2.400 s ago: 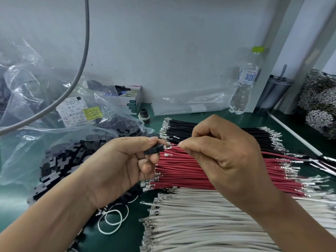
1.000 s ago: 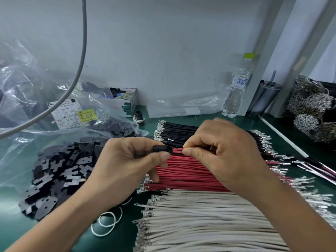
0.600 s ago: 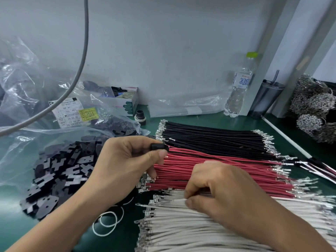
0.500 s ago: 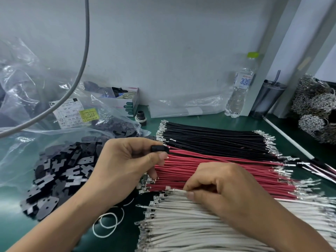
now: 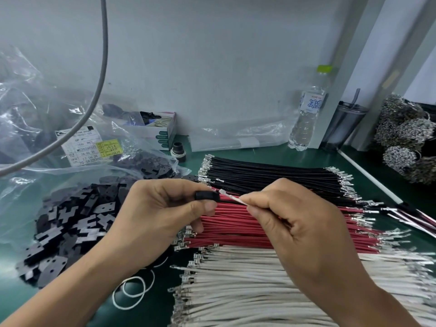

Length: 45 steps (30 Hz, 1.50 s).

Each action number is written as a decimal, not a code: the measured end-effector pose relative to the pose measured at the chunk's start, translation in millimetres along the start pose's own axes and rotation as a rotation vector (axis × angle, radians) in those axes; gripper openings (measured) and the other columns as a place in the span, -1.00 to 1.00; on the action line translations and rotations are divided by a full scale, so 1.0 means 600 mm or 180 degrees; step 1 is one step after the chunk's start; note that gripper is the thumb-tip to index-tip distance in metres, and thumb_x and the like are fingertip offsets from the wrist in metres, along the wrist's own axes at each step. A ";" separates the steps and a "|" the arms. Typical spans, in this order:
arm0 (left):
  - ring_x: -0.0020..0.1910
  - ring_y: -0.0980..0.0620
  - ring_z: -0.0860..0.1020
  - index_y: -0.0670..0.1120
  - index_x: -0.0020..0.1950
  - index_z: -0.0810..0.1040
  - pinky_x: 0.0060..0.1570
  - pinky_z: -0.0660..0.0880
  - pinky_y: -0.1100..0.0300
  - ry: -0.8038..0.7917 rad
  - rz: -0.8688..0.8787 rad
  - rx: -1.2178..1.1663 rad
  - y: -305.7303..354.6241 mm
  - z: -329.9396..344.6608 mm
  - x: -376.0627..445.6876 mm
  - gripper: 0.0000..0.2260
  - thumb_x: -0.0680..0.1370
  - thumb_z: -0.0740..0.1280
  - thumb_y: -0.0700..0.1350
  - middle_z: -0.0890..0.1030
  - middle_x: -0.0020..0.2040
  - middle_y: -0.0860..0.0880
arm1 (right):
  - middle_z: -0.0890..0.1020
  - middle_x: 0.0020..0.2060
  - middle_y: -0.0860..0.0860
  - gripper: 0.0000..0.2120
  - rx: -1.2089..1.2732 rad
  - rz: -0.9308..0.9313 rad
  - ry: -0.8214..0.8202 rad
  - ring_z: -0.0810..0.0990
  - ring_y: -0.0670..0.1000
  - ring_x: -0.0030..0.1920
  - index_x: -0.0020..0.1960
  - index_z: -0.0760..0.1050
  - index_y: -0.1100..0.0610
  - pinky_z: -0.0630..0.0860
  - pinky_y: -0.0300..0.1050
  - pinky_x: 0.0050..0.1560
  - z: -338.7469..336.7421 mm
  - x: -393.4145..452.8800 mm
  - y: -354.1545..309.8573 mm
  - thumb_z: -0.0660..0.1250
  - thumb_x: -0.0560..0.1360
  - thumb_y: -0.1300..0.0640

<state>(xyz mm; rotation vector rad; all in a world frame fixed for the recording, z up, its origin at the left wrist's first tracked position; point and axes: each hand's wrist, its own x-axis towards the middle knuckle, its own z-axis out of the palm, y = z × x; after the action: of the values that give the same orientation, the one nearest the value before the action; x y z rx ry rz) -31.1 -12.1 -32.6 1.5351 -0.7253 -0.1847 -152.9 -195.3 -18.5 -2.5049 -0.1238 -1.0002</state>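
White wire [image 5: 234,200] pinched in my right hand [image 5: 299,223], its metal terminal [image 5: 222,191] just ahead of that pinch, tip at the mouth of the black housing [image 5: 207,196] pinched by my left hand [image 5: 160,215]. Not seated yet, I judge; push-in remains.

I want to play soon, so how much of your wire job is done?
A few joined wire sets lie at the right, so some look done. Now the left hand holds a black plug and the right hand pinches a white wire close to it. Piles of black wires, red wires and white wires wait.
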 end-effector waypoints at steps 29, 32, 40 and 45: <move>-0.40 -0.01 0.68 -0.07 -0.09 0.79 -0.29 0.64 0.21 -0.0470 -0.0087 0.0024 0.012 0.005 -0.007 -0.84 0.38 0.54 -0.05 0.74 -0.29 -0.17 | 0.49 -0.23 -0.12 -0.85 -0.0350 -0.0201 0.0018 0.46 -0.12 -0.25 -0.14 0.59 0.07 0.41 -0.25 -0.24 0.009 0.004 0.002 0.32 0.57 0.08; -0.41 0.02 0.68 -0.08 -0.10 0.79 -0.32 0.61 0.26 -0.0474 -0.0037 0.0071 0.010 0.006 -0.010 -0.83 0.37 0.54 -0.05 0.74 -0.30 -0.16 | 0.50 -0.22 -0.08 -0.81 -0.0447 -0.0380 0.0041 0.47 -0.06 -0.25 -0.14 0.58 0.10 0.45 -0.16 -0.25 0.014 0.004 0.000 0.28 0.60 0.08; -0.37 -0.07 0.68 -0.13 -0.05 0.78 -0.22 0.68 0.16 -0.0360 0.0139 -0.0274 0.016 -0.001 0.000 -0.84 0.40 0.53 -0.13 0.75 -0.24 -0.20 | 0.55 -0.18 -0.08 -0.82 -0.0743 -0.0710 0.0385 0.52 -0.02 -0.19 -0.08 0.62 0.08 0.47 -0.09 -0.24 -0.004 0.018 0.010 0.31 0.62 0.05; -0.29 -0.07 0.70 -0.12 0.02 0.77 -0.20 0.66 0.19 0.0054 0.0104 -0.0913 0.017 -0.030 0.014 -0.56 0.27 0.66 0.12 0.76 -0.15 -0.19 | 0.57 -0.10 -0.17 -0.79 -0.0861 -0.0174 0.0223 0.55 -0.12 -0.12 0.12 0.61 0.00 0.44 -0.22 -0.19 -0.031 0.015 0.022 0.28 0.59 -0.05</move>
<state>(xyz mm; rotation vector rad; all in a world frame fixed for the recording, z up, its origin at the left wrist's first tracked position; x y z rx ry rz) -18.7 -0.8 -18.1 1.2496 -0.6785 -0.2403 -154.9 -215.8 -5.3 -2.7165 -0.0372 -1.1960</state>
